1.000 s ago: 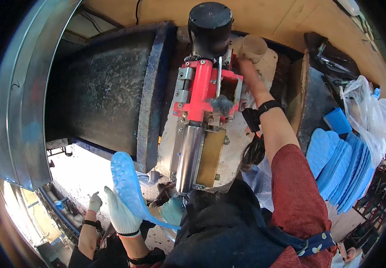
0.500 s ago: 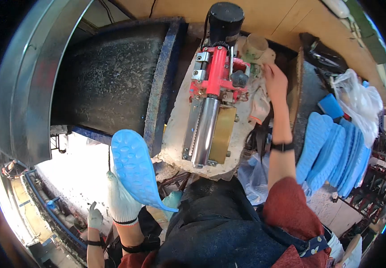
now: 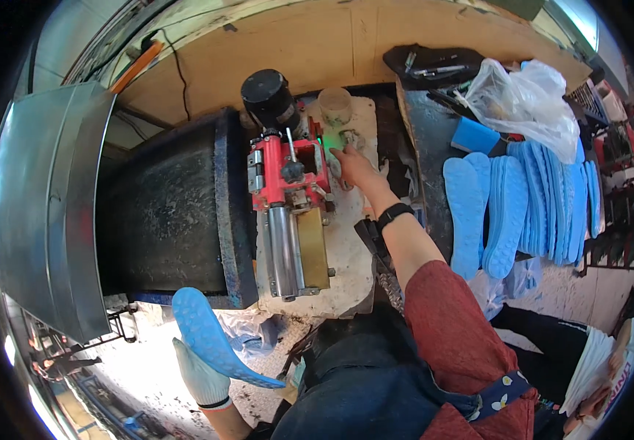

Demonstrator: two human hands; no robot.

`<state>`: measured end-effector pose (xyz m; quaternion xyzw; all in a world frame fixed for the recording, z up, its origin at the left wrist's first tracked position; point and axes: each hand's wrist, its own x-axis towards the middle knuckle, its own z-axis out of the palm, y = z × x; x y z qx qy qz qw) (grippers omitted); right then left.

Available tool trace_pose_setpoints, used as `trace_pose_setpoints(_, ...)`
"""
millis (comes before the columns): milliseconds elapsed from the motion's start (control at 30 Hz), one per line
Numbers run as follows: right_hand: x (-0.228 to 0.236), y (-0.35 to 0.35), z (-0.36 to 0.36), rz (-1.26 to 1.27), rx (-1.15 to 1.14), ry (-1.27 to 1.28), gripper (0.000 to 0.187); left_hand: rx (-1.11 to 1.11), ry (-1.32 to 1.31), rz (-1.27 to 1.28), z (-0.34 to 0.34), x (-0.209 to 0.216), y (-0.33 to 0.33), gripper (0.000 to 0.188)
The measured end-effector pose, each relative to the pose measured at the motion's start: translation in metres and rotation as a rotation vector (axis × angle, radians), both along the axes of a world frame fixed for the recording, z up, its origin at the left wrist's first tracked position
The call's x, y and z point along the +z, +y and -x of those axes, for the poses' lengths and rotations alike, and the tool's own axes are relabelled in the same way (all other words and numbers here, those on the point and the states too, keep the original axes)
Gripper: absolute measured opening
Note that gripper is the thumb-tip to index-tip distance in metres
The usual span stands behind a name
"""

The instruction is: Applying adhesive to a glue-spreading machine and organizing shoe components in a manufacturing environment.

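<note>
My left hand [image 3: 203,378], in a white knit glove, grips a curved blue shoe sole [image 3: 203,330] at the lower left. The thumb shows along the sole's edge, while the other fingers are hidden behind it. My bare right hand [image 3: 355,167] reaches to the right side of a red machine [image 3: 284,172] with a shiny metal roller [image 3: 282,249]. Its fingertips are at the machine's side, near a small green glow. Crumpled pale cloth [image 3: 351,139], perhaps a glove, lies by the fingers; whether they hold it is unclear.
A black motor [image 3: 269,99] and a clear cup [image 3: 335,106] stand behind the machine. To its left is a large dark bin [image 3: 163,213]. On the right, stacked blue soles [image 3: 544,198], a blue block [image 3: 474,136] and a plastic bag [image 3: 526,99] lie on a dark table.
The view has shifted, bringing the machine leftward in the picture. My right hand has come closer to the machine's side. A second gloved hand at the lower left is out of view now.
</note>
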<state>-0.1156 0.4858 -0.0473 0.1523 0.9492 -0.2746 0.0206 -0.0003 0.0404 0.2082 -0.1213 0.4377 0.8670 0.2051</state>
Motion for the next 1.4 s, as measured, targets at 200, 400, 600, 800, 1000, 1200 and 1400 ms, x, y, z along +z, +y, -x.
trace_pose_setpoints(200,-0.036,-0.005,0.017,-0.002,0.029,0.005,0.070,0.239,-0.134,0.219,-0.001,-0.005,0.032,0.047)
trace_pose_setpoints(400,-0.029,0.001,0.037,-0.176,0.105,-0.125,0.054,0.215,-0.128,0.139,-0.001,0.001,0.052,0.049)
trace_pose_setpoints(600,0.009,0.001,0.007,0.066,-0.316,0.285,0.032,0.080,-0.008,0.070,0.006,0.007,0.050,0.053)
trace_pose_setpoints(800,0.201,-0.113,-0.163,1.205,0.305,0.226,0.047,-0.261,0.134,0.136,0.010,-0.002,0.084,0.053)
trace_pose_setpoints(1000,0.187,-0.156,-0.228,1.245,0.000,0.123,0.031,-0.593,0.586,0.506,0.001,0.004,0.089,0.042)
trace_pose_setpoints(1200,0.161,-0.116,-0.202,0.097,-0.046,0.494,0.053,-0.238,0.353,0.341,0.018,-0.022,0.008,0.038)
trace_pose_setpoints(1400,0.121,-0.141,-0.171,-0.339,0.047,0.407,0.061,-0.068,0.305,0.289,0.024,-0.044,-0.021,0.046)
